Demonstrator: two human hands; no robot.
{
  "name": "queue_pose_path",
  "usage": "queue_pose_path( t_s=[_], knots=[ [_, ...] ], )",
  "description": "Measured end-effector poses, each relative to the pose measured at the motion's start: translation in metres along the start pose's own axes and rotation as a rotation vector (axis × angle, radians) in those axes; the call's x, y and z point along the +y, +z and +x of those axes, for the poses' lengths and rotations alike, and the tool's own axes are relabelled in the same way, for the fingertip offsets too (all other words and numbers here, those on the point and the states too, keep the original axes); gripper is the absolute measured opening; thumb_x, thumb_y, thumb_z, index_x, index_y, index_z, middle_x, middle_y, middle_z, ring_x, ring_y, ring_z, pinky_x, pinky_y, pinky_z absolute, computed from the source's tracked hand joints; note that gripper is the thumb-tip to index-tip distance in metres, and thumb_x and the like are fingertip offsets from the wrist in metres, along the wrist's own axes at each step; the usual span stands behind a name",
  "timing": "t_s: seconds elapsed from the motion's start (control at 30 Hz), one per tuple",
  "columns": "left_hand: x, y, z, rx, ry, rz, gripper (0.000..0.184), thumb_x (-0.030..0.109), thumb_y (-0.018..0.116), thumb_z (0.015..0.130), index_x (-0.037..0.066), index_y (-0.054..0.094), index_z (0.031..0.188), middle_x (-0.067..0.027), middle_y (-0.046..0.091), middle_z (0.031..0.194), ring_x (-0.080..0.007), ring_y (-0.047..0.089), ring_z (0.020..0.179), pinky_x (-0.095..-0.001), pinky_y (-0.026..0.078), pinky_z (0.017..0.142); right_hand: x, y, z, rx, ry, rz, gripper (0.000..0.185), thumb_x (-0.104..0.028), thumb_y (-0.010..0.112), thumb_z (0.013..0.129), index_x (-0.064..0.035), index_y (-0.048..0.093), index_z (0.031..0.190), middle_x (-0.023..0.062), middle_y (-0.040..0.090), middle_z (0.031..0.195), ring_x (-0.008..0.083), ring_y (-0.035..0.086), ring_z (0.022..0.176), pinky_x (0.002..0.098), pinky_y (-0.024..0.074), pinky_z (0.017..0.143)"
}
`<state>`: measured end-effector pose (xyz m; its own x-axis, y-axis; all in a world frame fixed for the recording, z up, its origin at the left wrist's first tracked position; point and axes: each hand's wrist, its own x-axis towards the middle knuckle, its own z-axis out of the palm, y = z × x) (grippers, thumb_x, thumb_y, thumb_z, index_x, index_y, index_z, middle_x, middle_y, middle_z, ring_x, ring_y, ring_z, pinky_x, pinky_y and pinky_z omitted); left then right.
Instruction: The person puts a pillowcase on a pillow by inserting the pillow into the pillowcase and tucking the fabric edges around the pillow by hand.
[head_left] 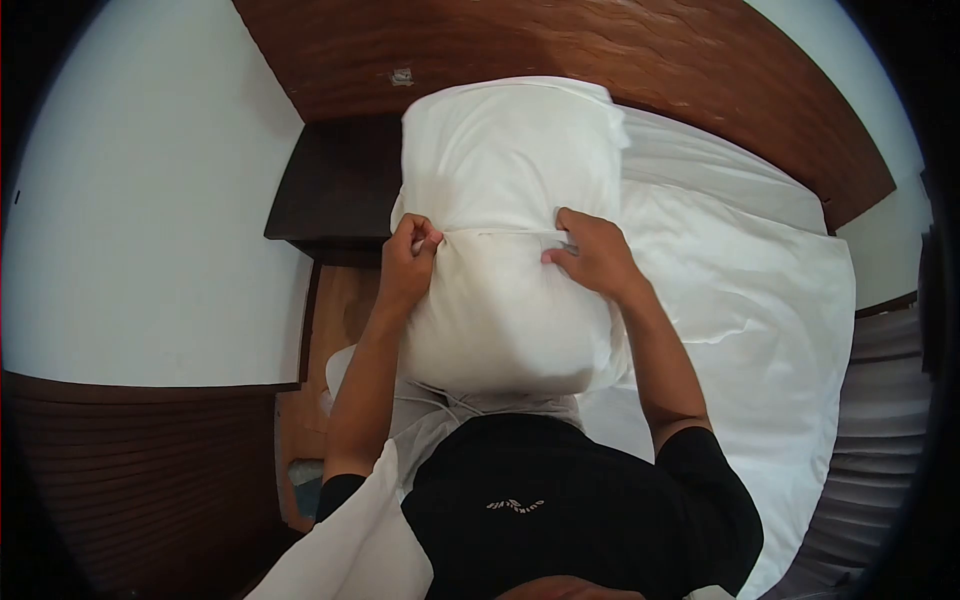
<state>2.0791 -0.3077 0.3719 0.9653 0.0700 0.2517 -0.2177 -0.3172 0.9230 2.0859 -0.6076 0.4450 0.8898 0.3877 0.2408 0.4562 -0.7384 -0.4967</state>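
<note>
A plump white pillow (pixel 500 330) stands in front of my body, its lower end against my lap. White pillowcase (pixel 510 150) fabric covers its upper part, and a hem runs across the middle between my hands. My left hand (pixel 408 262) pinches the cloth at the left end of this hem, fingers curled in. At the hem's right end, my right hand (pixel 597 252) grips the cloth between thumb and forefinger; its other fingers are partly hidden. Below the hem the fabric looks creamier and bulges out toward me.
A bed with a rumpled white sheet (pixel 750 290) lies to the right. Behind it rises a brown wooden headboard (pixel 700 60). A dark bedside cabinet (pixel 335 185) stands at the left, beside a pale wall (pixel 150 200). Grey curtains (pixel 875 400) hang at the far right.
</note>
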Motion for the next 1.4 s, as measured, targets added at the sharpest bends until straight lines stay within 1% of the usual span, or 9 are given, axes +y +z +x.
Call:
queue_pose_path(
  t_s=[0.13,0.27,0.47,0.67,0.77,0.97,1.1,1.2,1.4],
  knots=[
    [0.044,-0.031,-0.018,-0.189,-0.091,0.034,0.03,0.019,0.084,0.084,0.005,0.059,0.093,-0.0012,0.057,0.079,-0.0097,0.048,0.074,-0.0276,0.043,0.07,0.003,0.033,0.002,0.208,-0.026,-0.196,0.021,-0.004,0.076,0.066,-0.0071,0.059,0.079,0.0121,0.065,0.072,0.0376,0.063,0.068,0.0438,0.0502,0.065],
    [0.057,-0.047,-0.024,-0.222,-0.183,0.157,0.026,0.012,0.082,0.08,0.004,0.057,0.079,-0.0016,0.048,0.065,-0.0093,0.042,0.065,-0.0287,0.041,0.061,-0.025,0.026,0.011,0.258,-0.02,-0.105,0.023,-0.003,0.076,0.065,-0.0078,0.059,0.08,0.0117,0.065,0.073,0.036,0.062,0.067,0.0423,0.0506,0.067],
    [-0.029,-0.044,-0.029,0.305,0.177,0.459,0.023,0.0,0.074,0.078,0.0,0.052,0.069,-0.0145,0.052,0.061,-0.0172,0.046,0.052,-0.0341,0.039,0.052,-0.022,0.004,0.013,0.12,-0.123,0.084,0.013,-0.011,0.074,0.082,-0.0076,0.069,0.094,0.0105,0.069,0.094,0.0294,0.066,0.09,0.0389,0.0529,0.08],
    [-0.014,-0.043,-0.036,0.228,0.103,0.307,0.02,0.005,0.077,0.079,0.0,0.058,0.074,-0.0124,0.057,0.064,-0.0171,0.05,0.056,-0.0324,0.043,0.056,0.089,0.02,0.011,-0.184,0.351,0.856,0.02,0.0,0.068,0.087,-0.0021,0.07,0.107,-0.0009,0.068,0.102,0.0105,0.06,0.095,0.032,0.0509,0.088],
    [-0.012,-0.051,-0.042,0.16,0.028,0.243,0.02,0.009,0.078,0.081,0.0,0.06,0.077,-0.006,0.057,0.064,-0.0119,0.051,0.061,-0.0299,0.043,0.059,0.141,0.037,-0.003,-0.339,0.243,0.754,0.029,0.007,0.067,0.083,-0.0045,0.07,0.11,-0.001,0.069,0.104,0.0089,0.061,0.096,0.0305,0.0511,0.089],
    [-0.073,-0.067,-0.07,0.217,-0.274,-0.133,0.018,0.01,0.073,0.088,0.002,0.059,0.08,0.0029,0.052,0.069,-0.0073,0.046,0.064,-0.0262,0.039,0.061,0.099,0.03,-0.017,-0.379,0.194,1.129,0.03,-0.01,0.074,0.087,-0.0057,0.068,0.116,-0.0008,0.067,0.109,0.0118,0.06,0.104,0.0296,0.0473,0.096],
    [-0.08,-0.075,-0.07,0.161,-0.175,-0.003,0.016,0.012,0.069,0.094,0.001,0.058,0.089,0.002,0.053,0.08,-0.007,0.047,0.074,-0.0247,0.041,0.068,0.063,0.021,0.009,-0.344,0.094,1.067,0.028,-0.021,0.073,0.091,-0.0047,0.067,0.113,0.0008,0.065,0.107,0.0127,0.058,0.104,0.0288,0.0449,0.096],
    [-0.019,-0.068,-0.06,0.167,-0.042,-0.045,0.018,0.014,0.07,0.093,-0.001,0.06,0.097,-0.0014,0.058,0.087,-0.0093,0.053,0.082,-0.0262,0.045,0.077,0.041,0.021,0.031,-0.407,0.089,0.905,0.038,-0.023,0.082,0.084,-0.0044,0.067,0.113,0.0031,0.065,0.109,0.0141,0.058,0.105,0.0302,0.0474,0.093],
    [0.059,-0.046,-0.026,-0.005,0.099,0.204,0.042,0.028,0.08,0.087,0.0,0.062,0.114,-0.0123,0.067,0.104,-0.0241,0.065,0.098,-0.0368,0.051,0.092,-0.021,0.005,0.044,-0.394,0.093,0.798,0.058,-0.018,0.09,0.073,-0.0022,0.067,0.124,0.0105,0.071,0.115,0.0191,0.066,0.104,0.0325,0.0508,0.092]
  ],
)
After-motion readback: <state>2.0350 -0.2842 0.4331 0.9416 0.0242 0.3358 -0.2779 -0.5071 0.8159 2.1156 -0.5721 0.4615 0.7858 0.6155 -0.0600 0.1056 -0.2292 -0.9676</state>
